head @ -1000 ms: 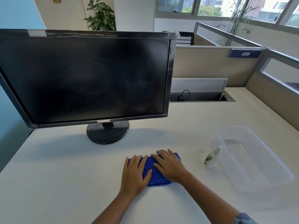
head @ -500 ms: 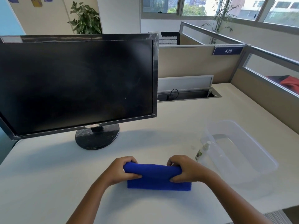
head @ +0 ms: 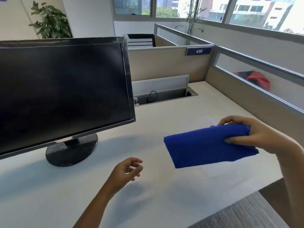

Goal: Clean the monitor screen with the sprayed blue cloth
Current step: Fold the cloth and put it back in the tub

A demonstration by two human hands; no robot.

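A black monitor (head: 62,89) with a dark screen stands on a round base (head: 72,149) at the left of the white desk (head: 49,195). My right hand (head: 251,134) is shut on the right end of a folded blue cloth (head: 204,147), held in the air over the desk, to the right of the monitor. Low over the desk in front of the monitor base is my left hand (head: 128,170), with fingers loosely curled and nothing in it.
A clear plastic bin (head: 205,120) is mostly hidden behind the cloth. An open cable tray (head: 164,96) lies at the back of the desk. Beige partitions (head: 167,65) close the back and right sides. The desk's front edge (head: 230,203) runs at lower right.
Both hands gripped the cloth on the desk before. Now my left hand has let go and my right hand has lifted the cloth up and to the right. The camera has turned right.
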